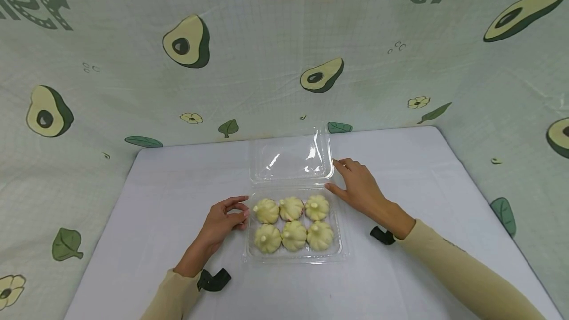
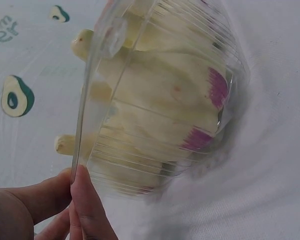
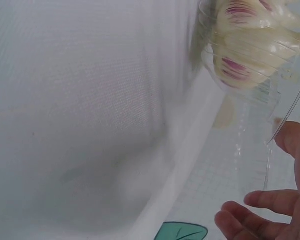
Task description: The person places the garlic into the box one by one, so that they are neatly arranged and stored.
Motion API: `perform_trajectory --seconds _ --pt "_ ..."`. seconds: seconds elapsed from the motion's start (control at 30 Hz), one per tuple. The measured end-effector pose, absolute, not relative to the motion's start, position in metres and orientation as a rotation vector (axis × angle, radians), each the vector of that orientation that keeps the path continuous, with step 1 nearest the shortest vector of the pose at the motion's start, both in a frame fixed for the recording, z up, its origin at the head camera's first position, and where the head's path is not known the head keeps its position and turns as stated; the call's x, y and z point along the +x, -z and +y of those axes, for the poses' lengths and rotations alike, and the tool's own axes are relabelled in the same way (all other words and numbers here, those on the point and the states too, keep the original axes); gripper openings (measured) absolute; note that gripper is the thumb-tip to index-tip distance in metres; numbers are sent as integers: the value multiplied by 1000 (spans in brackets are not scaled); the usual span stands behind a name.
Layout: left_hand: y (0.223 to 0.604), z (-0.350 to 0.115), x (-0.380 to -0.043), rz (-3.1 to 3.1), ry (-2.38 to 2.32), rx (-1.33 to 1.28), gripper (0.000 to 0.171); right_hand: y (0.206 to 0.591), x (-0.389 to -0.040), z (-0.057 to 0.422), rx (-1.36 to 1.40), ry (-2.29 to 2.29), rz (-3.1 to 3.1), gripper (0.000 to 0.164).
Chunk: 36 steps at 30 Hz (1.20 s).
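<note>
A clear plastic clamshell box [image 1: 297,260] stands on the table with its lid [image 1: 289,157] raised back toward the wall. Several pale garlic bulbs [image 1: 294,236] sit in it in two rows, stems up. Purple patches show low on the garlic bulbs [image 2: 155,95] in the left wrist view. On the box's left side, my left hand [image 1: 224,219] pinches the rim between thumb and finger. My right hand [image 1: 362,186] is at the back right corner. Its thumb [image 3: 290,137] touches the rim, while its loosely extended fingers lie beside the lid.
A white cloth covers the table [image 1: 178,177]. Behind it and at both sides hangs a pale curtain [image 1: 266,28] printed with avocados and leaves. Black straps [image 1: 214,279] show at both wrists.
</note>
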<state>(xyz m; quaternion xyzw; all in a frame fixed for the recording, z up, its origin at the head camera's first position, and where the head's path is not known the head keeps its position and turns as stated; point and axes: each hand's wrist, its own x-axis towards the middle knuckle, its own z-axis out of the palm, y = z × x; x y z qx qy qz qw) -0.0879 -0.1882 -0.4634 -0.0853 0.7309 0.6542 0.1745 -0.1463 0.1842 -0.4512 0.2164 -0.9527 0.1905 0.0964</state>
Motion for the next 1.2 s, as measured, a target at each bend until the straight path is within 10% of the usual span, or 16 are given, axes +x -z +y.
perform_trajectory --seconds 1.2 --pt "466 -188 -89 2082 -1845 -238 49 454 -137 183 573 -507 -2704 72"
